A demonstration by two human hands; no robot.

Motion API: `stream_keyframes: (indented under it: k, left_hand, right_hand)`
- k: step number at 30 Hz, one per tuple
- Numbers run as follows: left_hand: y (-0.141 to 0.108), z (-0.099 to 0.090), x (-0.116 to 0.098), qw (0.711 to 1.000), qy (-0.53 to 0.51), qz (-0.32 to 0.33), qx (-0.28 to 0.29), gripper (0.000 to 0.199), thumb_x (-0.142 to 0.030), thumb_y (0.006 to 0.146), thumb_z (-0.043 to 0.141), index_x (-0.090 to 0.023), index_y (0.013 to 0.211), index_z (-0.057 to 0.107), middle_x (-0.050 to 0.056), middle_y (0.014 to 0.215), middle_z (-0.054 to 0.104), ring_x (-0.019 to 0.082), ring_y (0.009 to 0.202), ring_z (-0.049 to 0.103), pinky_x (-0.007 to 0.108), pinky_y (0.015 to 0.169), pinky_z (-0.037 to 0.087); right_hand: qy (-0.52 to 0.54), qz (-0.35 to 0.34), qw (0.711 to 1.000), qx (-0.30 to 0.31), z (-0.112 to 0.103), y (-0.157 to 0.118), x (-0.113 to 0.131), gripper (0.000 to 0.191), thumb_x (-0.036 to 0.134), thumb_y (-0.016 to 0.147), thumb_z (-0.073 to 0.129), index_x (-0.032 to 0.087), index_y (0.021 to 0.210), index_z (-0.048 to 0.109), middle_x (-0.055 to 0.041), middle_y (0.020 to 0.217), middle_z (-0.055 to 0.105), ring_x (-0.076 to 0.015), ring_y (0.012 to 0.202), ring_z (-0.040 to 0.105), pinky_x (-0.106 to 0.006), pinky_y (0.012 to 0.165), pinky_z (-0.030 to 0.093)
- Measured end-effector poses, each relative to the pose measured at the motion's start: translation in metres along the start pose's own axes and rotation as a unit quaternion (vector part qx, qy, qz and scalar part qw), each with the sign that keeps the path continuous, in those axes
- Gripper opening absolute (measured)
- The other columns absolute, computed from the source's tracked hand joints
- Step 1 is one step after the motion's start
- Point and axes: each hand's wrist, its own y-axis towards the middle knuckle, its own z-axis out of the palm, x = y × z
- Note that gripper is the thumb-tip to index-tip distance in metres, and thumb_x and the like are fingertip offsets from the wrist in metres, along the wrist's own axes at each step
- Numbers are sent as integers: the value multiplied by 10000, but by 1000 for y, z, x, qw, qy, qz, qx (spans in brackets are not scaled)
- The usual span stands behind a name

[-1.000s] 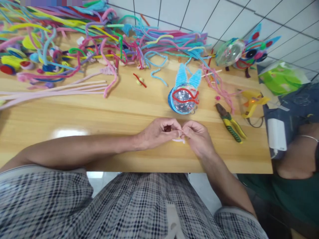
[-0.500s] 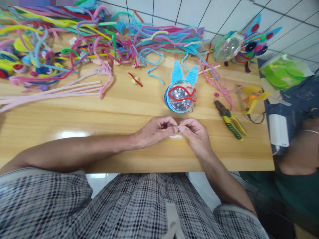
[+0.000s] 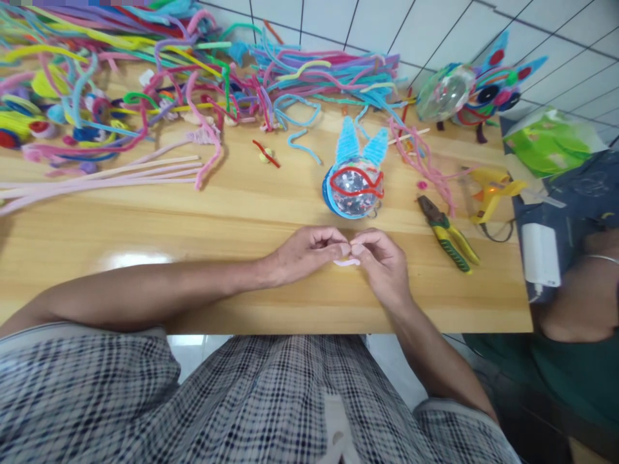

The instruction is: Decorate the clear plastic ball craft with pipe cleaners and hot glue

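Observation:
My left hand (image 3: 314,252) and my right hand (image 3: 382,259) meet over the front of the table, thumbs and forefingers pinched tip to tip. Between them they hold a short pale pink pipe cleaner (image 3: 347,262), which curves out just below the fingertips; the pinched part is hidden. Just beyond my hands sits a clear ball ornament (image 3: 355,193) edged in blue, with a red fish-shaped pipe cleaner outline (image 3: 356,182) across it. Two light blue pipe cleaner ears (image 3: 362,147) stand out from its far side.
Pliers (image 3: 447,233) and a yellow glue gun (image 3: 493,192) lie to the right. Piles of colourful pipe cleaners (image 3: 329,71) cover the back and left. A finished-looking masked ornament (image 3: 493,93) stands at the back right. Another person's arm (image 3: 580,290) is at the right edge.
The view has shifted slightly, so everything appears a little further right. My fingers stay pinched together, and the pale pipe cleaner's visible part looks slightly more curved.

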Motion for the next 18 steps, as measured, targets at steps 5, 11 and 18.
stream_keyframes:
  k: [5, 11, 18]
  left_hand:
    - [4, -3, 1, 997, -61, -47, 23, 360, -517, 933, 849, -169, 972, 767, -40, 783, 666, 78, 657, 478, 236, 632, 376]
    - [5, -3, 3, 995, -95, -21, 38, 400, -507, 880, 942, -159, 974, 771, 5, 902, 784, 113, 840, 687, 279, 843, 541]
    - [6, -1, 4, 998, -54, -22, 22, 451, -570, 861, 933, -162, 946, 761, -6, 887, 755, 110, 814, 635, 261, 782, 491]
  right_hand:
    - [20, -3, 1000, -3, -3, 1, -6, 254, 548, 935, 898, 299, 938, 846, 2, 920, 757, -156, 782, 670, -321, 743, 579]
    - [60, 10, 998, -3, -4, 0, -12, 256, 551, 905, 937, 309, 912, 853, 7, 946, 759, -137, 740, 647, -306, 717, 567]
    - [52, 23, 998, -38, -2, -2, -10, 368, 627, 869, 943, 289, 892, 799, 12, 891, 747, -142, 703, 650, -308, 679, 573]
